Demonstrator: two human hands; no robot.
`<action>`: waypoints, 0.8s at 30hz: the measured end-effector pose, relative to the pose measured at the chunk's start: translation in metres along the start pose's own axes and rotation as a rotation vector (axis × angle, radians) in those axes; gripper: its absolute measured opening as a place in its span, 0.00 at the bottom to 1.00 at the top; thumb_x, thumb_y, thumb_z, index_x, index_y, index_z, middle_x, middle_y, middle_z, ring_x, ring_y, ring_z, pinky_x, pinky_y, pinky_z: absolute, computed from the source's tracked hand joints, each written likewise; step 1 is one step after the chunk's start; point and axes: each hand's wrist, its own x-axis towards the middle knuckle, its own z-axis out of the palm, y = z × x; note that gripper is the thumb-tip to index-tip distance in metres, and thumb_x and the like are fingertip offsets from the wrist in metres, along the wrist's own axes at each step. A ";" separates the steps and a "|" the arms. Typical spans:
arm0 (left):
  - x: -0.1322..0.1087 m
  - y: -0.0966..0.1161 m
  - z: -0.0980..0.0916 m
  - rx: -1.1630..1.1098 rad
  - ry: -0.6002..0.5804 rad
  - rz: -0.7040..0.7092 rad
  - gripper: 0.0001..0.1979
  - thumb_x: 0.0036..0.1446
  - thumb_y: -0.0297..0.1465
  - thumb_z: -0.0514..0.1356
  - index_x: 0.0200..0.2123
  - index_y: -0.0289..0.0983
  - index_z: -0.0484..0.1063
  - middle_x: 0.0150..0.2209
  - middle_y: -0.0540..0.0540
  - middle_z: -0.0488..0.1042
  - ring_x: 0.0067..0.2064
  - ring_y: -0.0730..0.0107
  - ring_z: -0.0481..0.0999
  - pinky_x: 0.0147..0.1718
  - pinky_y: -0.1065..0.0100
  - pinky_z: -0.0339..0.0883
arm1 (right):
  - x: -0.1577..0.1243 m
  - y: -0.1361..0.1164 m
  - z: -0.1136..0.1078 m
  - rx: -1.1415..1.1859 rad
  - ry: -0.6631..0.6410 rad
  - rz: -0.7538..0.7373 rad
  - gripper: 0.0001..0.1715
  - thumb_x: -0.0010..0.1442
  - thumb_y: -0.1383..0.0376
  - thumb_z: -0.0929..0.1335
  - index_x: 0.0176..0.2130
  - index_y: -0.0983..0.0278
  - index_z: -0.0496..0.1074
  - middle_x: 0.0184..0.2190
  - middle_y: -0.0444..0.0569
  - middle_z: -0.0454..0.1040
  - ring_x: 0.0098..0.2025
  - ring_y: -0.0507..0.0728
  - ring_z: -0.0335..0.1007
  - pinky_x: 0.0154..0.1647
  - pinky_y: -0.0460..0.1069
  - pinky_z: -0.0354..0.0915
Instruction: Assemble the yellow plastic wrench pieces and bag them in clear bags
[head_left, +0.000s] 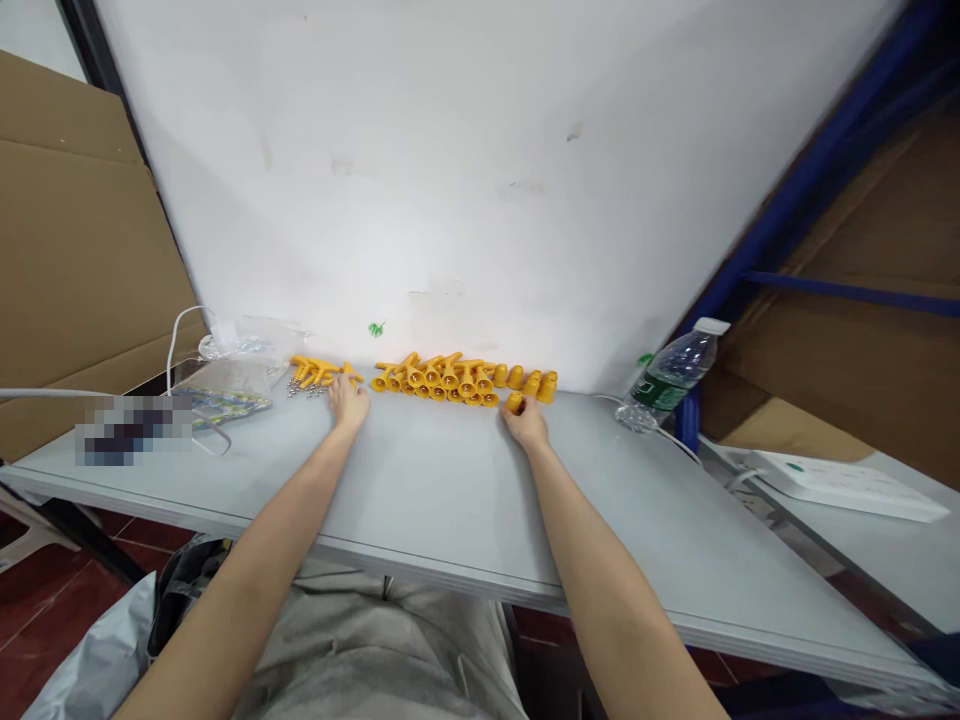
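My right hand (529,425) is closed around a small yellow plastic cap (514,402), just right of a long pile of yellow horn-shaped pieces (439,380) whose open ends face me. My left hand (349,401) reaches to a yellow branched piece (351,373), its fingertips closed at that piece. Beside it lie several more yellow branched pieces (311,371). Small shiny metal parts (300,390), too small to name, are scattered in front of them. More yellow caps (547,385) stand past my right hand, near the white back panel.
A clear plastic bag (225,385) with coloured items and a white cable lie on the left. On the right, a water bottle (667,380) leans near a blue post. A white power strip (847,485) rests on a lower surface. Cardboard (67,210) flanks the grey table (442,500).
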 end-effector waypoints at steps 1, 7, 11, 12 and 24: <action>0.004 0.000 -0.001 0.060 0.027 0.002 0.13 0.45 0.21 0.58 0.35 0.40 0.66 0.48 0.39 0.71 0.61 0.53 0.62 0.62 0.50 0.50 | -0.002 -0.002 -0.001 -0.022 -0.021 0.035 0.24 0.58 0.59 0.65 0.53 0.66 0.66 0.47 0.58 0.75 0.51 0.63 0.71 0.51 0.55 0.64; 0.032 -0.007 -0.013 0.238 -0.020 0.012 0.09 0.47 0.22 0.59 0.31 0.41 0.65 0.50 0.37 0.73 0.62 0.51 0.61 0.64 0.44 0.38 | -0.009 -0.012 -0.009 -0.093 -0.072 0.129 0.23 0.59 0.56 0.65 0.51 0.65 0.68 0.54 0.60 0.70 0.59 0.65 0.64 0.61 0.59 0.55; 0.046 -0.018 -0.024 0.216 -0.086 0.085 0.08 0.46 0.22 0.60 0.27 0.41 0.65 0.43 0.40 0.77 0.58 0.51 0.65 0.64 0.45 0.35 | -0.014 -0.016 -0.011 -0.108 -0.059 0.126 0.21 0.59 0.57 0.65 0.49 0.64 0.69 0.55 0.60 0.69 0.59 0.67 0.63 0.62 0.69 0.48; 0.048 -0.019 -0.026 0.212 -0.091 0.102 0.09 0.45 0.21 0.61 0.26 0.40 0.65 0.41 0.41 0.77 0.58 0.52 0.66 0.64 0.45 0.36 | -0.015 -0.017 -0.012 -0.101 -0.054 0.132 0.21 0.59 0.57 0.65 0.49 0.64 0.69 0.55 0.60 0.69 0.59 0.68 0.62 0.61 0.71 0.47; 0.042 0.035 -0.011 -0.531 0.117 -0.261 0.11 0.54 0.21 0.58 0.39 0.39 0.65 0.40 0.46 0.73 0.44 0.72 0.75 0.47 0.68 0.66 | -0.028 -0.035 -0.022 0.099 0.169 -0.001 0.22 0.61 0.65 0.59 0.54 0.62 0.63 0.52 0.59 0.71 0.56 0.65 0.65 0.62 0.72 0.42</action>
